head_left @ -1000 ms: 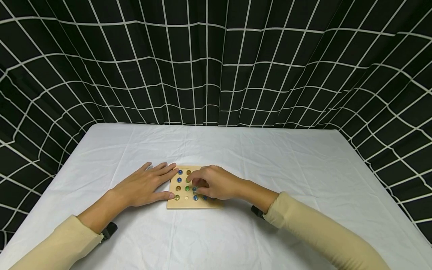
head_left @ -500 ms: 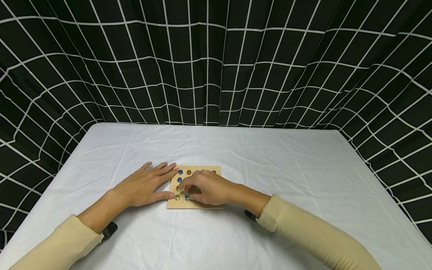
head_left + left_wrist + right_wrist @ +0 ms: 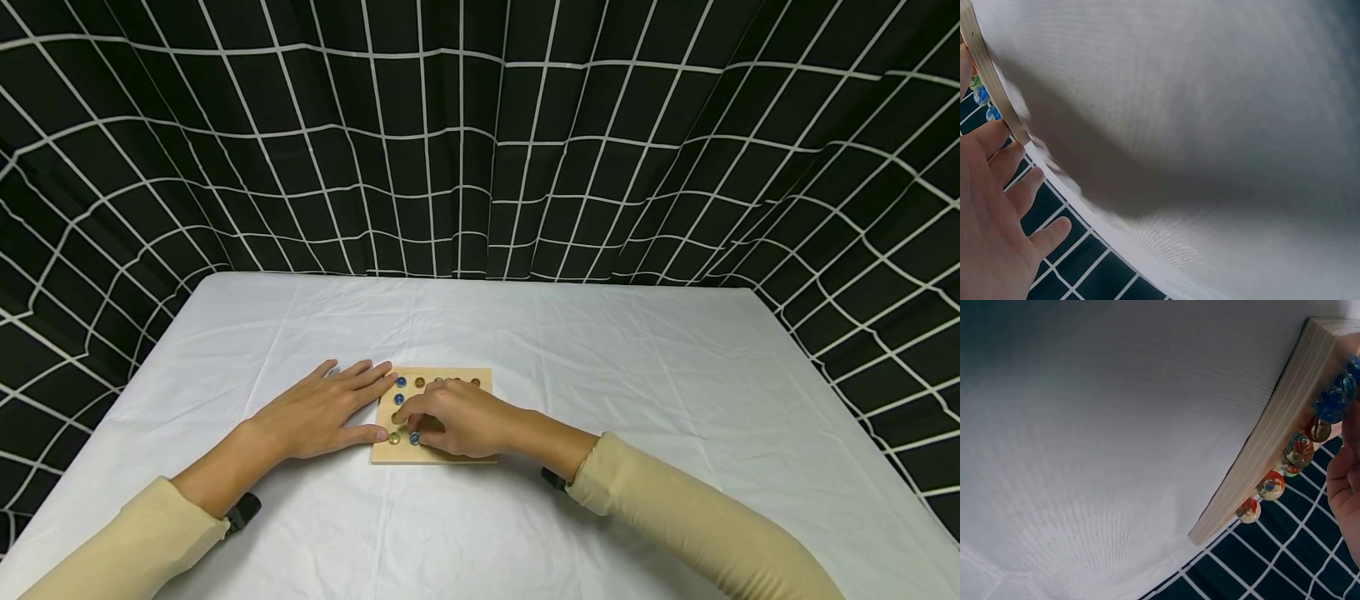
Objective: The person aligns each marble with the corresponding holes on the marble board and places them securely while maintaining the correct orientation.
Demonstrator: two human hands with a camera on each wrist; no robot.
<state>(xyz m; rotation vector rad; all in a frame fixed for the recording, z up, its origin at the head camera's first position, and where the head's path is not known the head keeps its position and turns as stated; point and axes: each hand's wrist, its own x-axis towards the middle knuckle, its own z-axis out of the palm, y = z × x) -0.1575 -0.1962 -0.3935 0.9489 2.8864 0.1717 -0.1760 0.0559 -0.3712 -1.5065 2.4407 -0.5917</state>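
A square wooden board (image 3: pixel 390 455) lies on the table with rows of round dimples that hold glass marbles. My left hand (image 3: pixel 311 417) is spread flat, its fingertips and thumb resting on the board's left edge. Over the board's middle, my right hand (image 3: pixel 472 419) pinches a blue marble (image 3: pixel 415 437) at the second spot of the near row; its index finger extends toward the left column. Left of that marble sits a yellowish marble (image 3: pixel 394 438). Two blue marbles, one of them this blue marble (image 3: pixel 399 400), stand farther up the left column. The right hand hides much of the board.
White cloth (image 3: pixel 615 375) covers the table, with wrinkles and creases. A black curtain (image 3: pixel 480 167) with a white grid hangs behind and on both sides. In the right wrist view, several marbles (image 3: pixel 1270 485) stand proud of the board's edge.
My right hand has moved left and nearer with the blue marble, which now sits at the near row's formerly bare second spot. The left hand has stayed still.
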